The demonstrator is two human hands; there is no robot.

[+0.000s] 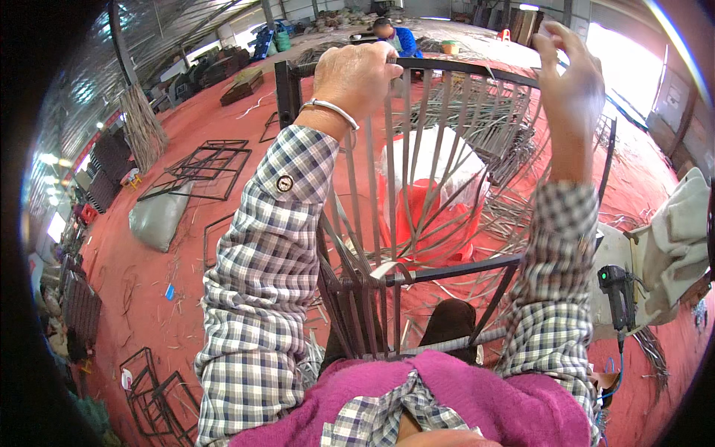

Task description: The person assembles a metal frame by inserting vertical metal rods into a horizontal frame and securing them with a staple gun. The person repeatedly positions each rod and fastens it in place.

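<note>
In front of me stands a black metal frame (462, 68) with long flat grey-brown strips (421, 123) running down from its top bar. My left hand (357, 78), with a white bangle at the wrist, is closed over the top bar near the left corner; its fingertips are partly hidden. My right hand (573, 89) is raised beside the right end of that bar, slightly blurred, with bent fingers apart and nothing visible between them. Lower down, strips gather at a crossbar (469, 268), where a pale strip loops over it.
Behind the frame is a red and white bag (436, 216) beside a pile of loose strips (491, 123). Black frames (205, 171) and a grey sack (160, 216) lie left. At right, a black corded tool (617, 294) rests near a cloth-draped chair (670, 246). Another person (402, 37) works far off.
</note>
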